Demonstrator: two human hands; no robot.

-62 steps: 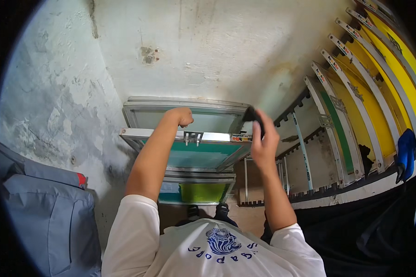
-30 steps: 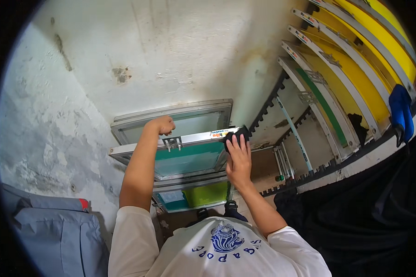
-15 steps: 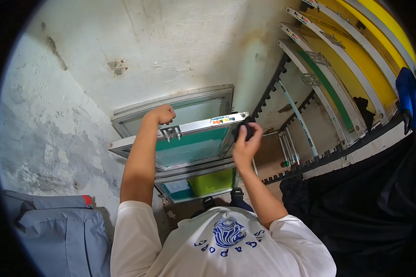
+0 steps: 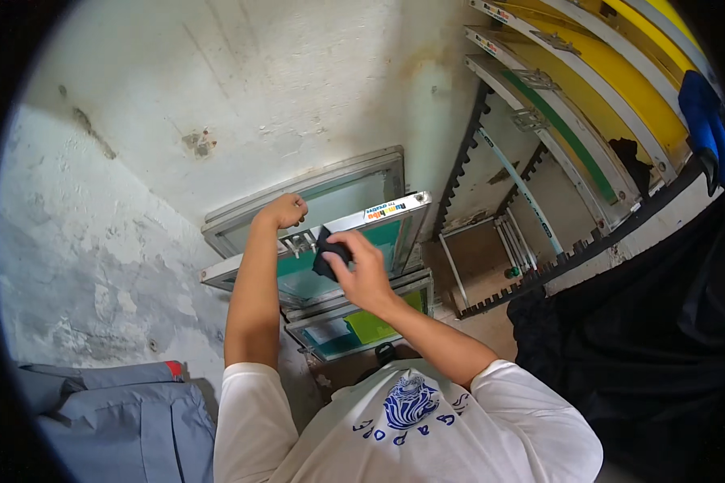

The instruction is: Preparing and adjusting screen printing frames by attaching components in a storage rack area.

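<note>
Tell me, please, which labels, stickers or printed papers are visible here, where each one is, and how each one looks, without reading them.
Sticker strip: top bar of the frame held by the left hand, right end; narrow, white with coloured print.
Small labels: near ends of the racked frames, upper right; narrow, white, multicoloured.
Paper sheet: on the lowest leaning frame; pale rectangle.
Right hand presses a black pad onto the mesh.

- Rough whitewashed plaster wall (image 4: 217, 88), stained and cracked.
- Black toothed storage rack (image 4: 576, 258) at right, holding yellow-meshed metal screen frames (image 4: 612, 97) on edge.
- Blue cloth (image 4: 705, 121) draped at the rack's upper right corner.
- Grey fabric bundle (image 4: 113, 419) at lower left.
</note>
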